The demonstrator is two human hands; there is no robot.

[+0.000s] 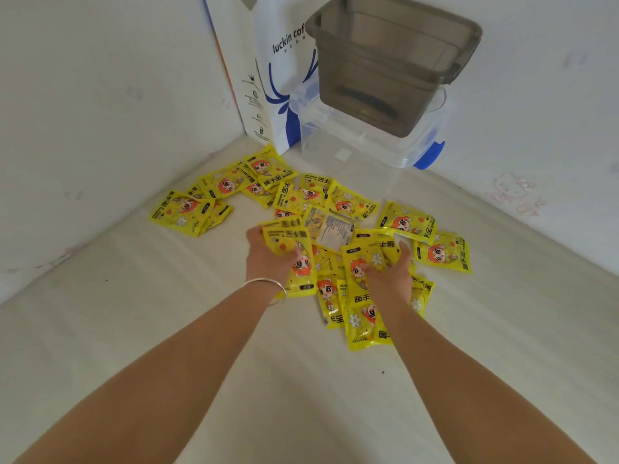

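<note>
From my seat at the feed, I have both hands down in a scatter of yellow hand-warmer packets [407,222] on the pale surface [167,329], in a corner between two walls. The left hand [268,259] has its fingers curled round a small handful [284,237] of those packets, gripped just at 11 o'clock of the pile's middle. A silver bangle [268,285] sits on that wrist. The right hand [390,276] is clenched on an upright packet [360,259] at about 4 o'clock of the left hand, with more packets overlapping under and below it.

The loose packets fan out from 10 o'clock round to 2 o'clock of my hands. One of them [331,229] lies back-side up between the hands, showing printed text.

Farther off at 12 o'clock, a smoky grey bin [392,68] stands on a clear lidded box [368,145] with a blue latch. A white and blue paper bag [278,78] leans against the wall just beside them at 11 o'clock.
</note>
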